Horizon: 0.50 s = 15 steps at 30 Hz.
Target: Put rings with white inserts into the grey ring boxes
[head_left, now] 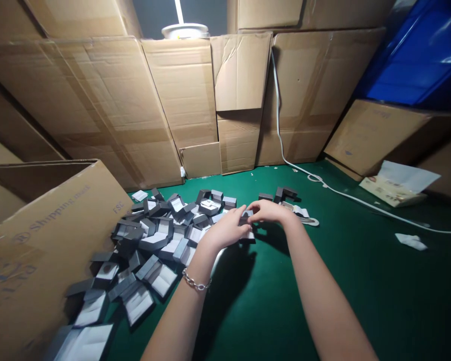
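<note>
Both my hands meet over one small dark grey jewelry box with a pale lining, at the middle of the green table. My left hand, with a chain bracelet at the wrist, grips the box from the left with bent fingers. From the right, the curled fingertips of my right hand pinch its upper part. The fingers hide much of the box. A heap of similar boxes, many standing open with white insides, spreads to the left of my left hand.
A large open carton borders the heap on the left. Stacked cartons wall off the back. Several dark boxes lie beyond my right hand. A white cable crosses toward the right, near a tissue pack and a crumpled tissue.
</note>
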Tool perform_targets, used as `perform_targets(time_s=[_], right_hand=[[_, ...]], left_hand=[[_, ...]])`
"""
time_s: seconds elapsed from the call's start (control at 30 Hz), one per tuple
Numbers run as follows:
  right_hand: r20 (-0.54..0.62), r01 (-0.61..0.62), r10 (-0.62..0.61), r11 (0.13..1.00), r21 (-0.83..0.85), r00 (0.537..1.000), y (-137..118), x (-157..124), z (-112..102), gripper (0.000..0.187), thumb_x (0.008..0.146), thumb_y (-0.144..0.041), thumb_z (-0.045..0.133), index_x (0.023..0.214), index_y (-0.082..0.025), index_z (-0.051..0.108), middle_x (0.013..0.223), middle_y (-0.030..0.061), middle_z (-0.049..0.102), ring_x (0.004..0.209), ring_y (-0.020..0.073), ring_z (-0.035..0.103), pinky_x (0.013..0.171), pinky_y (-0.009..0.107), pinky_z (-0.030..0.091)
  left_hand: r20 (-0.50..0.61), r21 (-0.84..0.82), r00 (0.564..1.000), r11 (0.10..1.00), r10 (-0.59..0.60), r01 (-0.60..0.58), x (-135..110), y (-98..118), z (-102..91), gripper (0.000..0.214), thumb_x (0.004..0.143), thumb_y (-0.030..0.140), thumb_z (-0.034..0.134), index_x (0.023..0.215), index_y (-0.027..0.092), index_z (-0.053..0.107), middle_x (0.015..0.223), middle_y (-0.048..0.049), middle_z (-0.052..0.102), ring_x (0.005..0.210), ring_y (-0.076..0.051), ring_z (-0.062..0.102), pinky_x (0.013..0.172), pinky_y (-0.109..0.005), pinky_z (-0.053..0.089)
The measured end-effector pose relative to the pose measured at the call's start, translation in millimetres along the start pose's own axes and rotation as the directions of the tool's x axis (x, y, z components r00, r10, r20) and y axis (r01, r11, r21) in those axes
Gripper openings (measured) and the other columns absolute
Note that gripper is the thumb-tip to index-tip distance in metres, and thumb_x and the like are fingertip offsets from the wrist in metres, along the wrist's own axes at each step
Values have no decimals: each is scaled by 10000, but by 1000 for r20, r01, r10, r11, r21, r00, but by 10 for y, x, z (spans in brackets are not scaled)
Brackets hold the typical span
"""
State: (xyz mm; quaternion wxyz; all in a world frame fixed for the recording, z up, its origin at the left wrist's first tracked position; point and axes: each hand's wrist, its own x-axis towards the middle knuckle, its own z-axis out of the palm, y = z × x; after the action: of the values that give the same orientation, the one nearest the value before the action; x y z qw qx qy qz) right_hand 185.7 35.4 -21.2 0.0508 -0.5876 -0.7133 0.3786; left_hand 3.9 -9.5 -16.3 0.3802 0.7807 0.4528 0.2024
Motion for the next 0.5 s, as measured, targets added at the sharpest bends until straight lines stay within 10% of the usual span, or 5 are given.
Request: perform_targets(time_s=[0.1,0.23,0.33,0.5], right_hand=[[-235,-28,56,992,123,970,143,-23,-121,493,782,-484,501,1092,-114,603,955,56,557,683,4,498,641,112,388],[-704,-126,103,992,19,702,358,29,-179,411,799,-358,523,1167,-183,572,1143,55,481,1030,83,485,964,231,398],[-615,-91,42,995,-48,787,448,110,-101,607,763,-345,577,1340,-195,457,1276,70,389,1178,115,411,1034,219,344],[-523,-120,77,992,-48,849,279,104,-54,350,759,-307,531,1032,-113,636,960,52,553,712,1,426,660,89,273]], left_hand=[[-56,-26,998,999,19,-20,-4,1,-3,529,869,130,557,1386,101,449,1309,-120,344,1188,-312,349,1047,-367,288],[-84,15,996,1000,6,-5,-6,37,1,493,883,104,556,1368,91,467,1285,-125,373,1196,-296,338,1062,-390,258],[-97,74,995,997,22,-15,-3,67,1,453,933,103,541,1375,62,448,1276,-139,377,1198,-295,332,1068,-421,238],[-225,3,964,989,143,-146,10,76,-3,375,926,52,551,1297,98,529,1231,-110,428,1161,-284,377,1052,-362,278]])
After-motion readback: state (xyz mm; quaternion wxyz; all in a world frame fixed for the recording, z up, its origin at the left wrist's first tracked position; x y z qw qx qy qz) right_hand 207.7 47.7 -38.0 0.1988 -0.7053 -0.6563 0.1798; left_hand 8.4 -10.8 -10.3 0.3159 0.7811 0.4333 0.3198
